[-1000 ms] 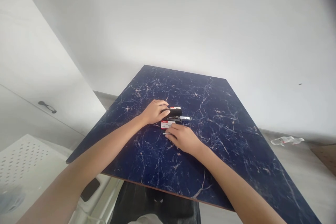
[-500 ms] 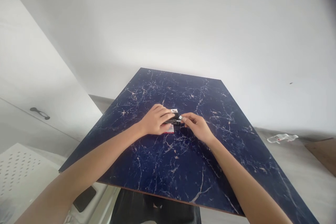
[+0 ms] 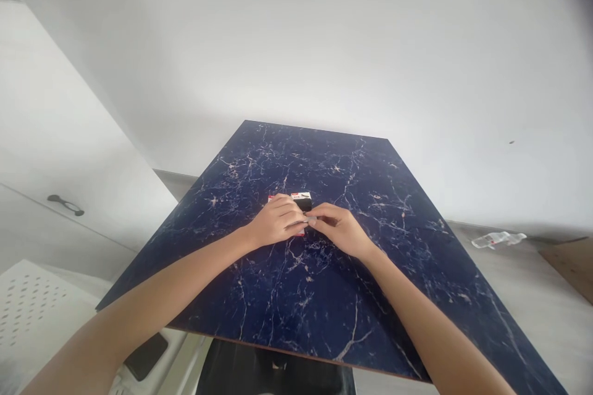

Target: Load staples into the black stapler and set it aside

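My left hand point(image 3: 277, 222) is closed, fingers bent over small items at the table's middle. It hides most of what lies under it, and I cannot make out what it holds. A red-and-white packet point(image 3: 301, 232) peeks out below its fingers. Just behind the fingertips is a small box point(image 3: 302, 197) with a white top, an orange mark and a black front. My right hand point(image 3: 340, 228) pinches a small silvery-grey piece point(image 3: 311, 219) between thumb and forefinger, right against the left fingertips. Both hands rest low over the blue marbled table point(image 3: 296, 296).
A white cabinet with a dark handle point(image 3: 65, 205) stands on the left. A dark phone-like slab point(image 3: 146, 357) lies on a pale surface at lower left, by a perforated white panel point(image 3: 28, 302). A clear plastic bottle point(image 3: 498, 239) lies on the floor at right, near a brown board point(image 3: 569, 265).
My right hand has come left and slightly down, bringing the small piece to the left fingertips. My left hand has shifted a little, covering the black object and uncovering more of the box behind.
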`<state>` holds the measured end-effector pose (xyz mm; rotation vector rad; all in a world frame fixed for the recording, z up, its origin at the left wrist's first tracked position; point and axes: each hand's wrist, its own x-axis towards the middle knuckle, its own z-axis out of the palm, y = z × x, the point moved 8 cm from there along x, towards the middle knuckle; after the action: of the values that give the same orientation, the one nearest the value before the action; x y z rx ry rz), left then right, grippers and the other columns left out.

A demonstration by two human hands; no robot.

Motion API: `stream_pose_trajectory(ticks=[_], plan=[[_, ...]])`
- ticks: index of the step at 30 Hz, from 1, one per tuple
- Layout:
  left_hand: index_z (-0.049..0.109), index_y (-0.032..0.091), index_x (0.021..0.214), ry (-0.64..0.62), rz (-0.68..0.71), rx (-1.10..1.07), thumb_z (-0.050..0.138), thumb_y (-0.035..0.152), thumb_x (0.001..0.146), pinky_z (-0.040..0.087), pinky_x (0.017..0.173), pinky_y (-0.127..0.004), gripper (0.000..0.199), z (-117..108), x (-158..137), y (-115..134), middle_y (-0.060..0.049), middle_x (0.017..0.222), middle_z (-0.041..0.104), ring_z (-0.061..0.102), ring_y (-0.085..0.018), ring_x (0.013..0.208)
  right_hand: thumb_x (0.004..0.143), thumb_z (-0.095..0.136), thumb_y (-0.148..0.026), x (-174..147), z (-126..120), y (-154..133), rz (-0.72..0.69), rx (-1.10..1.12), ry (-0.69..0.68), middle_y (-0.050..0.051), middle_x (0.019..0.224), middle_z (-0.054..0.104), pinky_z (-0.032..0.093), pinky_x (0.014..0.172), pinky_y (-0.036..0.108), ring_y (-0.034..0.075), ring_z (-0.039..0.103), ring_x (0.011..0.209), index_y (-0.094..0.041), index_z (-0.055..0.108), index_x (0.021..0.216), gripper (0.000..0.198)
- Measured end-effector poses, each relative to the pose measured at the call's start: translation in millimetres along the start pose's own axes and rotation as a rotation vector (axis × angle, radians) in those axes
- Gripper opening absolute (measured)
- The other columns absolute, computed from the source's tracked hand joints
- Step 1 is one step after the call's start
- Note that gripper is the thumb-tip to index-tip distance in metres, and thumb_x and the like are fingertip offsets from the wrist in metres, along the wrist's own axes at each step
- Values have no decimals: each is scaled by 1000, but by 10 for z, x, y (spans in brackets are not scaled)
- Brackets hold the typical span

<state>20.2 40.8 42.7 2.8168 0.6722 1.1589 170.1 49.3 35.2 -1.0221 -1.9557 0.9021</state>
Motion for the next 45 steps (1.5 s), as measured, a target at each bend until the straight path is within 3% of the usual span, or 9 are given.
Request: stream_pose_trajectory(ticks=[4, 9, 14, 23, 28, 32, 39, 42, 45], plan=[[67, 24, 99, 76, -13, 17, 59, 26, 99, 52, 89, -38, 8, -55, -4, -41, -3, 99, 75, 66, -19, 95, 95, 64, -38, 17, -273, -1, -29, -142, 154, 4, 103, 76, 54, 84, 36, 22, 69, 93, -27, 79, 98, 19], [68, 25, 96, 30, -70, 38, 56, 25, 99, 51, 88, -39, 12, -14, -25, -125, -3, 101, 75, 64, -20, 95, 93, 63, -43, 23, -523, 331, 112, -189, 292, 5, 102, 77, 55, 85, 39, 23, 71, 89, -26, 78, 102, 25], [68, 24, 97, 16, -51, 55, 55, 23, 97, 51, 89, -40, 13, -12, -24, -106, -4, 102, 75, 63, -21, 95, 94, 62, -35, 40, -400, 414, 102, -362, 193, 3, 104, 77, 52, 91, 39, 23, 68, 101, -29, 78, 104, 20], [66, 22, 95, 82, 23, 71, 58, 17, 95, 51, 86, -38, 10, -62, 3, -39, -4, 98, 74, 63, -20, 93, 98, 58, -27, 52, -297, 291, -50, -450, 210, 5, 101, 76, 52, 91, 41, 25, 64, 102, -26, 74, 106, 18], [66, 22, 94, 76, 22, 82, 58, 17, 95, 51, 86, -38, 10, -63, 11, -29, -4, 97, 74, 63, -20, 92, 96, 60, -23, 12, -231, 115, -227, -569, 66, 7, 108, 73, 51, 92, 41, 25, 63, 99, -23, 71, 107, 15], [67, 22, 93, 53, 6, 85, 56, 18, 96, 51, 86, -39, 12, -52, 14, -37, -4, 97, 74, 64, -21, 93, 95, 61, -21, 12, -161, 129, -247, -642, 4, 7, 107, 72, 51, 91, 42, 25, 63, 97, -23, 70, 103, 12], [66, 22, 104, 68, 36, 94, 58, 18, 96, 51, 85, -39, 12, -43, -8, -35, -5, 100, 74, 64, -22, 95, 100, 57, -28, 19, -260, 75, -181, -488, 126, 7, 104, 73, 52, 88, 38, 23, 66, 96, -23, 69, 106, 15], [62, 22, 119, 58, 56, 138, 57, 21, 99, 52, 84, -39, 21, -22, -14, -28, -7, 106, 73, 65, -22, 97, 101, 55, -30, 11, -192, 16, -109, -365, 80, 5, 105, 73, 54, 83, 33, 21, 68, 92, -25, 69, 113, 19], [63, 23, 120, 41, 121, 182, 59, 24, 100, 52, 83, -38, 20, -3, -3, 27, -6, 109, 73, 65, -22, 99, 100, 57, -33, -4, -51, -33, -69, -267, 9, 3, 103, 73, 54, 81, 32, 19, 68, 88, -26, 67, 118, 22]])
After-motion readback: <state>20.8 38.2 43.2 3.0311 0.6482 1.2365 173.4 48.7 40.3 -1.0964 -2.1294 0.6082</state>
